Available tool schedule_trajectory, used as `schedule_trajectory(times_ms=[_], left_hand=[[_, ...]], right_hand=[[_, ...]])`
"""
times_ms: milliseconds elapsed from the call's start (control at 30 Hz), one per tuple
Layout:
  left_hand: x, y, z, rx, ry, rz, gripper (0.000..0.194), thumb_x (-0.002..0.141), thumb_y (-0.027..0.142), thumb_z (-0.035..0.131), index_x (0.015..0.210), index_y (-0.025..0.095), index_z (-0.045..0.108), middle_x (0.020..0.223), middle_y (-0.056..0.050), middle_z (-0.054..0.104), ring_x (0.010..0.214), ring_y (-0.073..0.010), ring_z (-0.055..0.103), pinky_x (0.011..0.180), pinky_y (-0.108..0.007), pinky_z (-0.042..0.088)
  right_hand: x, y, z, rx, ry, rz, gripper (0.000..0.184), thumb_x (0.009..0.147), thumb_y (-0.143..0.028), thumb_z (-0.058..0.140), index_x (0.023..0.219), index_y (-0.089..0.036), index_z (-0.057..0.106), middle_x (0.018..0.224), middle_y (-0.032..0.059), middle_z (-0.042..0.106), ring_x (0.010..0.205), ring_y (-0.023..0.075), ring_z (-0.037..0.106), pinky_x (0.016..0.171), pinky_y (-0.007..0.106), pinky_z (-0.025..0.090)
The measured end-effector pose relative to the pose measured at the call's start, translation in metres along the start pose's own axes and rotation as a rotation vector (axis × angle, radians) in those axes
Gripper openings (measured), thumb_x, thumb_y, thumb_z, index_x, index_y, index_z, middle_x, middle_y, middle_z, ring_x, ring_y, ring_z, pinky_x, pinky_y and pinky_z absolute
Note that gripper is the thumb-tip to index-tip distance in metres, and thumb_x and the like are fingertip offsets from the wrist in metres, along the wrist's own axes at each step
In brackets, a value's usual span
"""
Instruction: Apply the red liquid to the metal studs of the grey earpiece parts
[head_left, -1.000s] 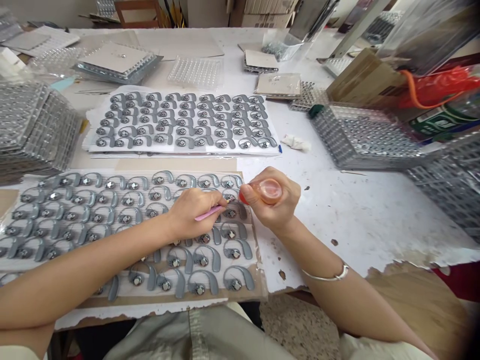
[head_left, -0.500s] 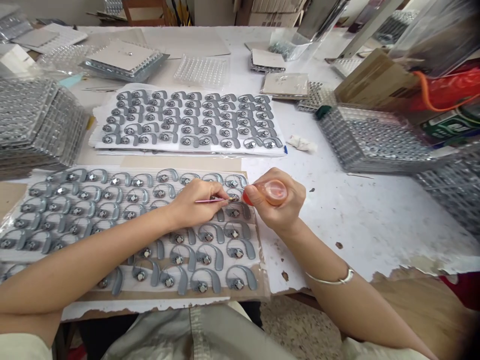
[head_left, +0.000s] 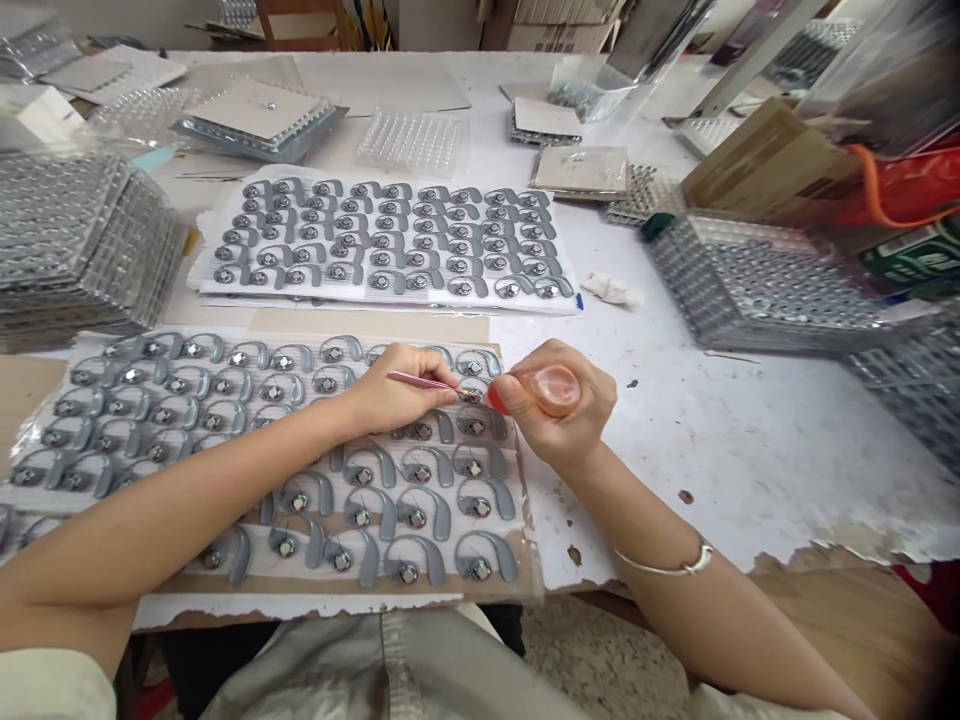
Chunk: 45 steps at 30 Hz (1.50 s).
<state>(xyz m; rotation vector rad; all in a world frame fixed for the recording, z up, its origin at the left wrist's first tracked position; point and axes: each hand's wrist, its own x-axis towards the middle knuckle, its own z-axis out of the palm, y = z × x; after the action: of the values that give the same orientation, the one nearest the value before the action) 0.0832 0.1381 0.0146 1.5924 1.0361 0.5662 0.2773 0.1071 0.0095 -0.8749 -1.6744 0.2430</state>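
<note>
Clock read from your bottle, 12 straight away from you. Your left hand (head_left: 405, 388) is at 9, thumb and fingertips pinched narrow on a thin pink stick (head_left: 420, 381). Its tip points right, over a grey hook (head_left: 472, 384) at the right end of the second row from the back; too small to tell whether tip and hook touch. Your right hand (head_left: 566, 435) is wrapped round the orange bottle (head_left: 556, 388), fingers curled snug on it, round base facing you, red end (head_left: 498, 397) aimed at 9, near the stick's tip. Bracelet (head_left: 667, 570) above your right wrist, 5 o'clock.

Near sheet (head_left: 315, 590) runs 7 to 10, carrying rows of hooks with silver round pieces; your left forearm (head_left: 232, 480) hides some. Far sheet (head_left: 204, 272) at 10 to 11: more hooks, clear of both hands.

Crumpled tissue (head_left: 611, 290) at 1. Filled tray stack (head_left: 757, 285) at 2, cardboard box (head_left: 772, 155) behind it. Tall tray stack (head_left: 64, 230) between 9 and 10, well off. Clear tray (head_left: 412, 138) at 11, past the far sheet.
</note>
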Motion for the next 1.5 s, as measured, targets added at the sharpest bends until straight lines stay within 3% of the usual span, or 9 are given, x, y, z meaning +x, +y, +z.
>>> schedule_trajectory(times_ms=[867,967,1067,1100,1167,1300,1400,1500], left_hand=[[0.006,-0.003,-0.002,-0.104,-0.008,0.002,0.011,0.068,0.022,0.071,0.074,0.013,0.071,0.065,-0.002,0.066,0.056,-0.0101,0.054,0.049,-0.020,0.038],[0.004,-0.001,-0.001,-0.100,-0.010,-0.014,0.010,0.068,0.021,0.071,0.073,0.013,0.071,0.069,-0.003,0.069,0.059,-0.0108,0.056,0.051,-0.020,0.040],[0.003,0.006,-0.004,-0.080,0.004,-0.033,0.009,0.068,0.020,0.071,0.073,0.012,0.070,0.068,-0.004,0.069,0.054,-0.0098,0.055,0.050,-0.020,0.040],[0.004,0.009,-0.006,-0.076,0.026,-0.037,0.010,0.069,0.021,0.071,0.074,0.012,0.070,0.067,-0.003,0.069,0.050,-0.0092,0.053,0.048,-0.020,0.040],[0.009,0.011,-0.015,-0.072,0.122,-0.006,0.014,0.071,0.024,0.071,0.077,0.012,0.070,0.069,-0.004,0.069,0.049,-0.0092,0.053,0.048,-0.021,0.041],[0.027,0.004,-0.037,-0.038,0.337,0.137,0.019,0.070,0.027,0.073,0.080,0.012,0.069,0.084,-0.007,0.073,0.072,-0.0140,0.063,0.065,-0.022,0.047],[0.036,-0.007,-0.046,0.005,0.326,0.099,0.020,0.070,0.028,0.072,0.080,0.011,0.068,0.079,-0.006,0.071,0.071,-0.0145,0.064,0.065,-0.023,0.047],[0.035,-0.014,-0.047,0.065,0.262,0.051,0.021,0.073,0.030,0.069,0.083,0.012,0.067,0.067,-0.003,0.068,0.062,-0.0139,0.063,0.057,-0.022,0.045]], right_hand=[[-0.002,0.000,0.003,0.014,0.025,0.029,0.017,0.079,-0.026,0.073,0.072,-0.020,0.059,0.063,-0.0002,0.059,0.053,0.0137,0.053,0.050,0.030,0.043],[0.002,0.003,0.000,0.098,0.095,0.199,0.025,0.082,-0.034,0.072,0.068,-0.019,0.056,0.062,0.0000,0.057,0.052,0.0142,0.055,0.049,0.030,0.045],[0.011,0.020,-0.011,0.304,0.267,0.452,0.036,0.085,-0.046,0.066,0.066,-0.022,0.046,0.053,-0.0029,0.048,0.042,0.0149,0.053,0.034,0.027,0.035],[0.015,0.028,-0.016,0.379,0.341,0.496,0.039,0.083,-0.049,0.066,0.066,-0.024,0.041,0.050,-0.0047,0.044,0.038,0.0147,0.051,0.029,0.026,0.030],[0.022,0.046,-0.028,0.498,0.439,0.569,0.044,0.078,-0.051,0.070,0.071,-0.025,0.035,0.053,-0.0076,0.041,0.037,0.0144,0.050,0.029,0.025,0.032],[0.027,0.072,-0.042,0.678,0.358,0.729,0.049,0.073,-0.052,0.072,0.073,-0.025,0.032,0.053,-0.0112,0.042,0.039,0.0147,0.051,0.051,0.037,0.055],[0.025,0.079,-0.042,0.763,0.259,0.817,0.047,0.072,-0.056,0.071,0.070,-0.024,0.036,0.050,-0.0095,0.046,0.044,0.0173,0.055,0.061,0.043,0.056],[0.023,0.079,-0.040,0.774,0.230,0.800,0.043,0.075,-0.052,0.070,0.068,-0.023,0.039,0.048,-0.0075,0.050,0.045,0.0184,0.057,0.065,0.045,0.054]])
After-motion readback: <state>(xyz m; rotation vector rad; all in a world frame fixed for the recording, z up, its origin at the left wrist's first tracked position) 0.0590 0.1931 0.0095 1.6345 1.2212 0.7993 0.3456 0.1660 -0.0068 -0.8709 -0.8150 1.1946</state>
